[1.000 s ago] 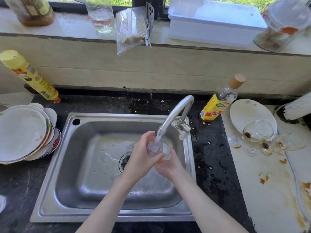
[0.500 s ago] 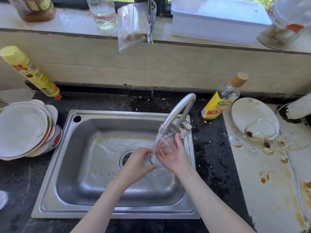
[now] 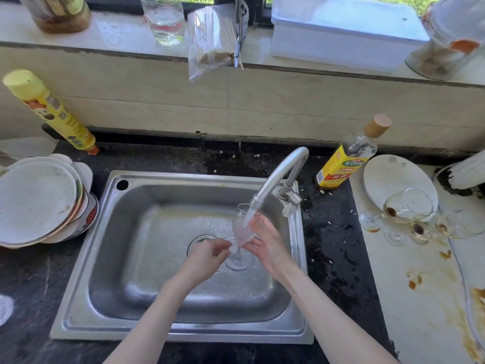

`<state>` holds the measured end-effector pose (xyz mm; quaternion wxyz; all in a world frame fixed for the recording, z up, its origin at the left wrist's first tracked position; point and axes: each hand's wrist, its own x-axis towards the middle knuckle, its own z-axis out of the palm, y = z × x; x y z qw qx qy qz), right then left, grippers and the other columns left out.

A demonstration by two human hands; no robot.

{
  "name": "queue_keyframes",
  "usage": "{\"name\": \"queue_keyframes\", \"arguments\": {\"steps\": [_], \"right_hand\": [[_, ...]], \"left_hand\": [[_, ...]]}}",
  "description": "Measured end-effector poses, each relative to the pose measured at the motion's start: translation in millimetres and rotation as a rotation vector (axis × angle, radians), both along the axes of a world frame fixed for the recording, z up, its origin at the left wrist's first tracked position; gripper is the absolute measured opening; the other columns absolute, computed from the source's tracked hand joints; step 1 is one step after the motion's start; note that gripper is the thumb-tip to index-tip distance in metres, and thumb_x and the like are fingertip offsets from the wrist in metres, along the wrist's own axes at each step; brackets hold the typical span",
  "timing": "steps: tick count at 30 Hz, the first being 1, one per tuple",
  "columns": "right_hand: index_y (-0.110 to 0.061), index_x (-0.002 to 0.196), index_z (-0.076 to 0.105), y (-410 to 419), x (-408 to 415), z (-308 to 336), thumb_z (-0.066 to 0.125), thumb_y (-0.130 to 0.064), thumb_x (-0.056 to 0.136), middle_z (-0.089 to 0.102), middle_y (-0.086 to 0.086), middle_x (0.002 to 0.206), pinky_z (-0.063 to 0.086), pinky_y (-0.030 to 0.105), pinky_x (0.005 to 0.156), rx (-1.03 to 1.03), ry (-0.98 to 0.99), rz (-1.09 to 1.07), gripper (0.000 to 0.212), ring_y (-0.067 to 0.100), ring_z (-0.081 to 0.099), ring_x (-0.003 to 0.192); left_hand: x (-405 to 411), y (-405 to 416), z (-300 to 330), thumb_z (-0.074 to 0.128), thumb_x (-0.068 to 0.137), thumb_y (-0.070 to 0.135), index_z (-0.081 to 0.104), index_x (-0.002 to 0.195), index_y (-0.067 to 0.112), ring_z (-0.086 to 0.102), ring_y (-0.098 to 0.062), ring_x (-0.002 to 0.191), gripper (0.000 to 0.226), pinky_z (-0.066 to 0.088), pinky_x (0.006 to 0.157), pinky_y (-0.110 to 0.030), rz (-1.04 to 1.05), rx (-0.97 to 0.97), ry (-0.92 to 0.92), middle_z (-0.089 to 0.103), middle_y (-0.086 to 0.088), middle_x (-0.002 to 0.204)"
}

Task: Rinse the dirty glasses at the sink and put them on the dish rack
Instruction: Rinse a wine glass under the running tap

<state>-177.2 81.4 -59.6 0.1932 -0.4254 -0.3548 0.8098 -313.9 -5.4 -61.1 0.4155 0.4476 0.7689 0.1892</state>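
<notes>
Our left hand's fingers (image 3: 219, 249) pinch the stem of the wine glass (image 3: 240, 232); our right hand (image 3: 265, 244) cups its bowl with nearly straight fingers. Just beyond our fingertips, the tap (image 3: 278, 177) pours water into it over the sink (image 3: 147, 232). Far to their right lie dirty glasses (image 3: 409, 208).

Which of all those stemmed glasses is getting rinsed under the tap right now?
The wine glass held over the sink, under the running faucet. The other glasses, with brown dregs, wait on the right counter.
</notes>
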Motion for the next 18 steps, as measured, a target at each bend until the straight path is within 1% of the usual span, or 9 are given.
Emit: {"name": "queue_keyframes", "arguments": {"steps": [2,5,6,8,10,12,14,16,18], "right_hand": [[-0.017,0.107,0.056,3,4,0,0.072,-0.046,0.071,0.064,0.005,0.1,0.05,0.034,0.078,0.018,-0.028,0.02,0.049,0.018,0.064,0.082],[-0.015,0.107,0.055,5,8,1,0.064,-0.052,0.071,0.06,0.004,0.105,0.05,0.042,0.086,0.078,-0.115,0.074,0.052,0.02,0.06,0.093],[-0.016,0.112,0.056,5,8,3,0.061,-0.058,0.074,0.061,0.003,0.105,0.051,0.039,0.08,0.111,-0.14,0.1,0.056,0.017,0.059,0.091],[-0.022,0.117,0.059,4,8,6,0.05,-0.066,0.078,0.064,0.0,0.096,0.044,0.023,0.061,0.186,-0.173,0.167,0.06,0.008,0.055,0.073],[-0.02,0.108,0.065,6,7,10,0.04,-0.065,0.085,0.064,-0.004,0.075,0.03,0.016,0.048,0.248,-0.194,0.224,0.056,0.002,0.043,0.051],[-0.017,0.086,0.066,8,4,16,0.033,-0.066,0.087,0.055,-0.008,0.057,0.023,0.015,0.04,0.289,-0.238,0.281,0.06,0.0,0.033,0.04],[-0.02,0.074,0.058,8,1,21,0.031,-0.069,0.079,0.048,-0.006,0.058,0.021,0.013,0.037,0.298,-0.269,0.342,0.057,-0.001,0.031,0.035],[-0.022,0.085,0.055,7,0,22,0.037,-0.062,0.085,0.045,-0.005,0.063,0.021,0.013,0.038,0.292,-0.248,0.392,0.044,-0.001,0.03,0.037],[-0.021,0.106,0.05,4,4,21,0.048,-0.05,0.089,0.045,-0.008,0.065,0.023,0.014,0.042,0.287,-0.182,0.44,0.033,0.0,0.032,0.042]], "left_hand": [[-3,2,3,0.06,0.089,0.013,0.059,0.12,0.011,0.06,-0.016,0.097,0.032,0.044,0.088,-0.025,0.107,0.117,0.023,0.063,-0.004,0.117],[-8,9,12,0.069,0.081,0.012,0.053,0.125,0.009,0.051,-0.013,0.1,0.046,0.041,0.092,-0.025,0.091,0.409,0.127,0.05,-0.002,0.119],[-10,13,15,0.072,0.078,0.012,0.054,0.123,0.008,0.048,-0.012,0.105,0.048,0.037,0.096,-0.021,0.019,0.515,0.162,0.048,0.0,0.12],[-11,20,22,0.072,0.075,0.013,0.061,0.112,0.007,0.047,-0.011,0.108,0.039,0.031,0.097,-0.013,-0.144,0.631,0.199,0.052,0.003,0.114],[-6,26,31,0.071,0.077,0.014,0.065,0.094,0.013,0.055,-0.011,0.093,0.018,0.038,0.085,-0.016,-0.246,0.558,0.095,0.062,0.009,0.095],[-6,30,36,0.072,0.079,0.016,0.066,0.084,0.021,0.056,-0.001,0.08,0.009,0.04,0.078,-0.019,-0.331,0.339,-0.039,0.062,0.017,0.081],[-9,32,38,0.072,0.079,0.017,0.07,0.086,0.023,0.055,0.002,0.079,0.01,0.041,0.08,-0.016,-0.404,0.138,-0.127,0.064,0.016,0.082],[-11,33,43,0.072,0.078,0.011,0.072,0.082,0.02,0.059,0.002,0.078,0.009,0.044,0.078,-0.016,-0.324,0.105,-0.278,0.068,0.013,0.08],[-10,33,48,0.073,0.076,0.004,0.07,0.071,0.019,0.058,0.006,0.065,0.016,0.043,0.067,-0.011,-0.169,0.162,-0.378,0.067,0.015,0.065]]}}
